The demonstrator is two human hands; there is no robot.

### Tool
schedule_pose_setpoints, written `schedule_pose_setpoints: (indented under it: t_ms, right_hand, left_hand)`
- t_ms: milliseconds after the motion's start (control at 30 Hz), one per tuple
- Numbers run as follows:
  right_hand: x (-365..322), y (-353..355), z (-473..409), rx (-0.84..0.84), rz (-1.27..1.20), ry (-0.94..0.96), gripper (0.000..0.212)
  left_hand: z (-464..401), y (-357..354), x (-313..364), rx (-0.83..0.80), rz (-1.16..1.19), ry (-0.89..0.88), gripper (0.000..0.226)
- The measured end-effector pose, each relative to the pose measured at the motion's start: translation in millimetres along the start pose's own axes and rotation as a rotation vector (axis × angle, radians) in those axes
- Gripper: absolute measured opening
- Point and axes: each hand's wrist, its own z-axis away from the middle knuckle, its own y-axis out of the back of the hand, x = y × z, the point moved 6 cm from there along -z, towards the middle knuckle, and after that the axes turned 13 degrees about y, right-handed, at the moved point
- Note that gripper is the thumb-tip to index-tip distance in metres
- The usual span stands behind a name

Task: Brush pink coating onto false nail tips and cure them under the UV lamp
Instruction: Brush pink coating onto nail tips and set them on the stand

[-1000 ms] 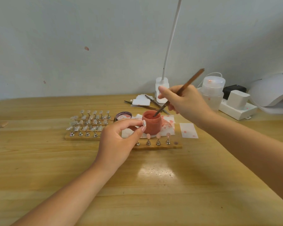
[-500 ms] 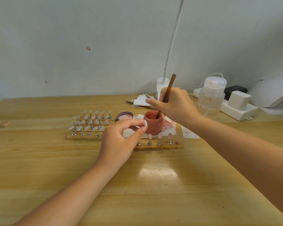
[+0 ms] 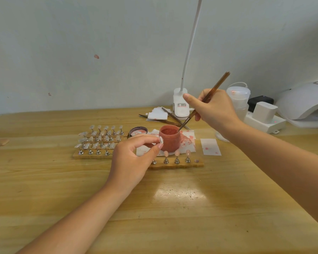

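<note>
While the right hand [image 3: 214,109] grips the brush [image 3: 204,101] over the jar [image 3: 170,138], the left hand [image 3: 132,162] pinches a nail tip [image 3: 161,139]

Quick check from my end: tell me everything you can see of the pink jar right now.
The pink jar is small, round and squat, its outside smeared pink. It stands upright and open on a stained white paper, just behind the wooden strip of nail stands. The brush, held by the right hand, dips its tip inside at the right rim. The left hand, pinching a nail tip, is close beside it; contact is unclear.
</note>
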Motion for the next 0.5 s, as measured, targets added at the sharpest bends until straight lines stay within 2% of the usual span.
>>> schedule_pose_setpoints:
  t_ms: [167,333,433,500]
  right_hand:
    - [-4.1,13.3,1.9,0.069,0.018,0.036,0.038]
    - [-22.5,21.6,26.1,0.159,-0.210,0.099,0.031]
    - [-36.9,13.4,52.6,0.110,-0.326,0.196,0.024]
    - [-46.6,6.0,70.3,0.041,-0.297,0.324,0.015]
  left_hand:
    - [0.2,-0.4,0.0,-0.008,-0.004,0.013,0.029]
    - [-0.3,-1.4,0.5,-0.013,-0.013,0.009,0.031]
    - [-0.2,-1.7,1.1,-0.018,-0.019,0.002,0.031]
    - [0.0,-2.1,1.5,-0.022,-0.021,-0.003,0.032]
